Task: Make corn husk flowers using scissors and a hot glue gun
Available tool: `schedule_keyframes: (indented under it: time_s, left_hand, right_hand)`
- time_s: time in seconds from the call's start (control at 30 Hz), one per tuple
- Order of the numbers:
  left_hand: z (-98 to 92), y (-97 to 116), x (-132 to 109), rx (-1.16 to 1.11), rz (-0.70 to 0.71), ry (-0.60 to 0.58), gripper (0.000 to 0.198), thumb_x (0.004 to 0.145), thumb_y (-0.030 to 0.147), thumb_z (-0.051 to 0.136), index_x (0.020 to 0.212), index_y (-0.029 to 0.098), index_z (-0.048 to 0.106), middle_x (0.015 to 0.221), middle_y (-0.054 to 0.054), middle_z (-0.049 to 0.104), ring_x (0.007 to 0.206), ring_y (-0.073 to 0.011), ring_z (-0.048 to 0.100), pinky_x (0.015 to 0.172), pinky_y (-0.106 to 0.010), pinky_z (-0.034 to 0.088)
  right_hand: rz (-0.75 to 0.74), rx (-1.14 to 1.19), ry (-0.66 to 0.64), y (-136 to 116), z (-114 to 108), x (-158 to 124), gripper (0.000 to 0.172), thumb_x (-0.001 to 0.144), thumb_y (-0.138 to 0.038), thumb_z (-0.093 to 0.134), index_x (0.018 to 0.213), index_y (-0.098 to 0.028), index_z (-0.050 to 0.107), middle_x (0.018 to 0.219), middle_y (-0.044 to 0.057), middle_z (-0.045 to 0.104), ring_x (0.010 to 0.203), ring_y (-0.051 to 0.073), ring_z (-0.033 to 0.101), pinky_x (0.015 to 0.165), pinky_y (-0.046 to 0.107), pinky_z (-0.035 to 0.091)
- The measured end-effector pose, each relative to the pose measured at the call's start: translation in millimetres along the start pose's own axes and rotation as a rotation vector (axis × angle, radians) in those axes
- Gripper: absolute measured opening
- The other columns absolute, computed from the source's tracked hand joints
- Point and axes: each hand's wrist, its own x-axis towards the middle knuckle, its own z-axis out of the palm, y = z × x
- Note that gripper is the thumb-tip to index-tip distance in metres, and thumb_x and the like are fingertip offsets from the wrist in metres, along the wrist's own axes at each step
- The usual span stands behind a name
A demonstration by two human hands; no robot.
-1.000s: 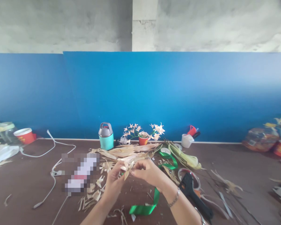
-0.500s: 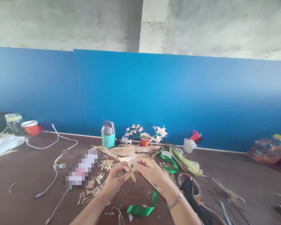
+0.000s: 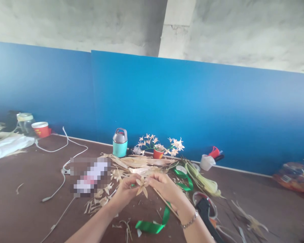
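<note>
Between my two hands is a pale flower point(image 3: 142, 187) with pointed petals that look like dried husk. My left hand point(image 3: 128, 189) pinches it from the left, with a bit of green showing at the fingertips. On the other side, the fingertips of my right hand point(image 3: 162, 186) close on a petal. A thin pale stick point(image 3: 164, 201) runs under my right hand toward the wrist, which wears a bracelet. Below the hands a green ribbon point(image 3: 152, 226) curls on the brown table point(image 3: 53, 209). Dried husk strips point(image 3: 139, 162) lie just beyond the fingers.
A turquoise flask point(image 3: 120, 145) and a red cup point(image 3: 158, 153) of finished flowers stand at the back by the blue panel point(image 3: 152, 98). Right of my arm lie a black glue gun point(image 3: 205, 211) and a bundle of pale green strands point(image 3: 205, 180). White cables point(image 3: 66, 162) cross the left side.
The view has tilted and swung slightly left, so the background appears shifted right. Both hands keep nearly the same hold on the flower.
</note>
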Motion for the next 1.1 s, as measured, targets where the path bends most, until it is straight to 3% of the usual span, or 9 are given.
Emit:
schedule_keyframes:
  time_s: [0.23, 0.5, 0.87, 1.1]
  left_hand:
    - [-1.4, -2.7, -0.5, -0.057, -0.01, 0.006, 0.017, 0.067, 0.026, 0.069, 0.057, 0.015, 0.06, 0.071, 0.0, 0.052, 0.067, -0.0122, 0.048, 0.065, -0.023, 0.039]
    - [-2.6, -1.6, -0.7, -0.055, -0.016, -0.009, 0.017, 0.068, 0.02, 0.066, 0.056, 0.015, 0.056, 0.07, 0.001, 0.05, 0.067, -0.0116, 0.045, 0.063, -0.021, 0.037]
    - [-0.9, -0.6, 0.5, -0.014, -0.004, 0.029, 0.019, 0.067, 0.029, 0.069, 0.058, 0.015, 0.059, 0.068, 0.0, 0.051, 0.066, -0.0123, 0.045, 0.062, -0.022, 0.038]
    - [-0.2, -3.4, 0.7, -0.023, 0.016, 0.028, 0.023, 0.065, 0.035, 0.071, 0.059, 0.015, 0.061, 0.07, 0.0, 0.054, 0.066, -0.013, 0.048, 0.062, -0.023, 0.04]
  right_hand:
    - [-0.049, 0.057, 0.01, -5.1, -1.7, -1.2, 0.037, 0.077, -0.05, 0.054, 0.064, -0.018, 0.066, 0.057, -0.001, 0.056, 0.054, 0.012, 0.044, 0.052, 0.024, 0.031]
    - [-0.056, 0.062, -0.002, -2.7, -2.1, 1.0, 0.041, 0.076, -0.055, 0.053, 0.065, -0.017, 0.067, 0.059, 0.001, 0.059, 0.059, 0.014, 0.048, 0.057, 0.026, 0.036]
    - [-0.008, 0.025, 0.0, -5.1, -1.3, -2.7, 0.028, 0.076, -0.044, 0.057, 0.074, -0.018, 0.068, 0.065, -0.001, 0.062, 0.06, 0.013, 0.05, 0.056, 0.024, 0.036]
    - [-0.015, 0.016, 0.053, -1.3, 0.9, 0.6, 0.015, 0.072, -0.031, 0.061, 0.066, -0.017, 0.064, 0.056, -0.003, 0.057, 0.052, 0.012, 0.046, 0.053, 0.024, 0.033]
